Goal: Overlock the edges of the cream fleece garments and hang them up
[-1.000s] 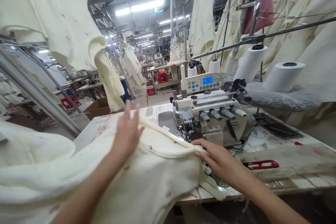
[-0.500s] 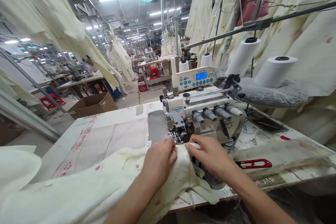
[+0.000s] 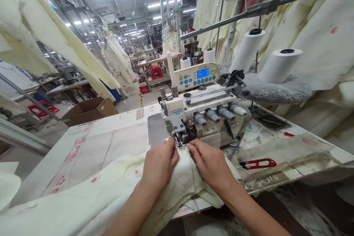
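Note:
Cream fleece fabric [image 3: 110, 180] with small reddish prints spreads across the table and drapes over its front edge. Its upper edge lies at the presser foot [image 3: 180, 141] of a white overlock sewing machine [image 3: 206, 114]. My left hand [image 3: 160, 160] is closed on the fabric just left of the foot, fingers curled. On the right of the foot, my right hand [image 3: 208, 160] pinches the fabric edge between thumb and fingers. The needle area is partly hidden by metal parts. A control panel [image 3: 196, 76] with a lit blue display stands behind the machine head.
Red thread snips [image 3: 258, 163] lie on the table right of my right hand. White thread cones [image 3: 280, 65] stand behind the machine, near a metal bar [image 3: 221, 24]. Cream pieces hang at both sides. A cardboard box [image 3: 90, 110] sits beyond the table's left end.
My right hand has moved closer to the presser foot, and the fabric roll that stuck out between its fingers no longer shows. The whole view has shifted slightly, scene moving left.

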The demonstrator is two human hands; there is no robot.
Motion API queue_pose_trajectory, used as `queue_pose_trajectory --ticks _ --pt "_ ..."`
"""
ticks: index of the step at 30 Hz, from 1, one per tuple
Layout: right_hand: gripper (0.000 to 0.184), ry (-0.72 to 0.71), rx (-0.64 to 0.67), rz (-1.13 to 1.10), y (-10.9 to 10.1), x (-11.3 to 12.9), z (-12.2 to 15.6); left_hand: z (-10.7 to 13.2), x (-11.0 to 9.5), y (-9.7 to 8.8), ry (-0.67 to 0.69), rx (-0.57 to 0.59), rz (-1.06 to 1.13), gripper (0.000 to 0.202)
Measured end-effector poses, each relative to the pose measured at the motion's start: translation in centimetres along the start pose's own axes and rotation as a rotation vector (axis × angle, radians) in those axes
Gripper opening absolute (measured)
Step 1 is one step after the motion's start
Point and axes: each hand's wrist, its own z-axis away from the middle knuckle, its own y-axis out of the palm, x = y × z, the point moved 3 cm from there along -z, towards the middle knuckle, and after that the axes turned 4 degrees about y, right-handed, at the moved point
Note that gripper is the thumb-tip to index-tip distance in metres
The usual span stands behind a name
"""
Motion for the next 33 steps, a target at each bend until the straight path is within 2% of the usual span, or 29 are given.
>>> queue_pose_trajectory --ticks 8,10,13,15,17,19,25,27,30,33 --pt "0.022 0.052 -0.066 -0.028 0.5 -0.5 0.6 0.0 0.2 0.1 0.002 -0.055 0.038 0.009" --pt "0.025 0.114 -0.085 -0.106 0.5 -0.8 1.6 0.1 0.2 0.1 -0.002 -0.066 0.047 0.009" --pt "0.036 0.284 -0.106 -0.349 1.0 -1.5 3.5 0.2 0.2 0.0 -0.011 -0.066 0.056 0.009" --pt "0.039 0.354 0.000 -0.513 1.9 -1.7 4.4 0.2 0.2 0.0 -0.009 -0.066 0.059 0.009" --pt "0.039 0.353 0.155 -0.655 3.0 -1.4 4.7 0.2 0.2 0.0 -0.006 -0.068 0.055 0.008" --pt "0.039 0.360 0.242 -0.776 3.7 -1.0 4.7 0.1 0.2 0.1 -0.008 -0.070 0.045 0.007" --pt "0.040 0.476 0.269 -0.984 3.5 -0.3 4.1 0.2 0.2 -0.2 -0.032 -0.055 0.016 0.011" --pt "0.037 0.470 0.323 -1.085 3.1 0.0 3.9 0.4 0.2 -0.5 -0.026 -0.038 0.072 0.013" --pt "0.033 0.441 0.403 -1.356 2.5 0.5 3.6 0.9 0.3 -0.6 -0.030 -0.044 0.162 0.012" --pt "0.030 0.421 0.392 -1.500 2.4 0.7 3.8 1.0 0.3 -0.2 -0.035 -0.061 0.143 0.010"
